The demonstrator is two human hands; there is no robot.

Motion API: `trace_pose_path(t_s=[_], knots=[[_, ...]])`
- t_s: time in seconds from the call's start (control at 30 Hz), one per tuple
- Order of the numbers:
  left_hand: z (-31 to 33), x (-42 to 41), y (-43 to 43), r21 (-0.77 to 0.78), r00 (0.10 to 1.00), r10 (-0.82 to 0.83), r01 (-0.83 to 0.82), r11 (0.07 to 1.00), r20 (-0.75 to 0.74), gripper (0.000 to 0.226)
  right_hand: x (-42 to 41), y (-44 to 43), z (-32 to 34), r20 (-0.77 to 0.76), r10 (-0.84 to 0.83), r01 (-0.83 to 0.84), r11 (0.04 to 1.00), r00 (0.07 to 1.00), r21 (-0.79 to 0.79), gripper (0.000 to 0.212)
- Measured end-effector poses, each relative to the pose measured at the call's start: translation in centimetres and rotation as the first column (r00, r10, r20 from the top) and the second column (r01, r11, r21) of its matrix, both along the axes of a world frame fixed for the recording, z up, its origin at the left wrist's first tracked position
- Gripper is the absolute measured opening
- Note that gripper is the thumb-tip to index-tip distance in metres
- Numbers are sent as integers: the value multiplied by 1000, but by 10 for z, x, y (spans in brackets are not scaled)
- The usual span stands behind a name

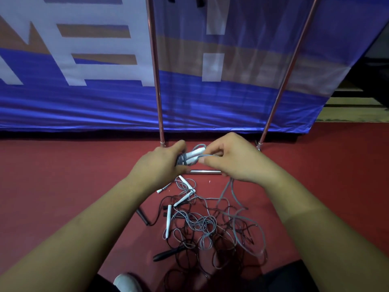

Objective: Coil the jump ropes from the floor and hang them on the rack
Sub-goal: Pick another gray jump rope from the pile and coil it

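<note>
My left hand grips a bundle of a grey jump rope with two white handles. My right hand pinches a grey strand of that rope laid across the bundle; more of its cord hangs from under this hand to the floor. Below lies a tangled pile of grey and black ropes with white handles and a black handle. The rack's two metal uprights rise behind my hands; its top is out of view.
A blue banner with white shapes hangs behind the rack. The rack's base bar lies on the red floor under my hands, and one black-tipped foot sticks out left. My white shoe is at the bottom edge.
</note>
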State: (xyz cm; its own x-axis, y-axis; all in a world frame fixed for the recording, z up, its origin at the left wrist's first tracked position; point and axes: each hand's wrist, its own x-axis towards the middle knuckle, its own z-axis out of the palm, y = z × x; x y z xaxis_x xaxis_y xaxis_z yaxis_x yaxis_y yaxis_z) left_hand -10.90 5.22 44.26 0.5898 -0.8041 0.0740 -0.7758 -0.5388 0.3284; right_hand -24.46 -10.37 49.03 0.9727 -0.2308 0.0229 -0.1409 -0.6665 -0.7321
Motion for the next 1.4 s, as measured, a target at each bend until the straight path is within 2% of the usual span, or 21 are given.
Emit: trace_pose_path(t_s=[0.1, 0.23, 0.33, 0.43, 0.53, 0.63, 0.7, 0.77, 0.83, 0.93, 1.07, 1.2, 1.3, 1.4], knots=[[2, -7, -1, 80, 995, -89, 86, 993, 34, 37, -1, -4, 3, 39, -38, 37, 999, 998, 24, 13], [2, -22, -5, 133, 986, -158, 165, 977, -60, 47, 0, -7, 1, 87, -35, 35, 999, 996, 4, 12], [7, -21, -3, 48, 937, -272, 288, 956, -219, 34, 1, -15, -4, 112, -84, 82, 996, 990, 25, 16], [13, -16, 5, -132, 798, -407, 391, 911, -444, 20, 0, -27, -9, 101, -96, 79, 984, 990, 162, 18], [12, -14, 10, -397, 593, -440, 212, 893, -674, 24, 1, -35, -16, 98, -94, 55, 936, 991, 347, 5], [15, -15, 7, -530, 491, -470, 20, 848, -734, 24, 4, -37, -22, 96, -117, 63, 894, 988, 444, 10], [18, -13, 4, -584, 451, -483, -109, 805, -750, 26, 5, -36, -23, 70, -80, 43, 906, 994, 420, 3], [19, -8, 3, -613, 426, -496, -196, 766, -757, 38, 5, -34, -22, 25, -39, 27, 928, 999, 372, 5], [17, -6, 2, -627, 404, -515, -221, 747, -756, 45, 5, -32, -22, -6, 4, -2, 947, 1000, 320, 11], [15, -5, 0, -615, 364, -509, -294, 732, -780, 41, 3, -31, -19, -32, 37, -28, 969, 999, 244, 14], [14, -2, -1, -575, 362, -455, -379, 725, -813, 19, -1, -36, -22, -33, 0, 3, 994, 999, 106, 15], [16, 3, 0, -547, 385, -402, -431, 718, -831, 16, -1, -33, -20, -20, -25, 26, 996, 1000, 91, 13], [22, 6, 3, -530, 490, -307, -422, 736, -816, 12, 0, -30, -15, 25, -78, 75, 992, 997, 106, 14], [23, 7, 5, -516, 591, -203, -428, 742, -781, 19, -1, -30, -10, 18, -98, 96, 992, 995, 87, 18]])
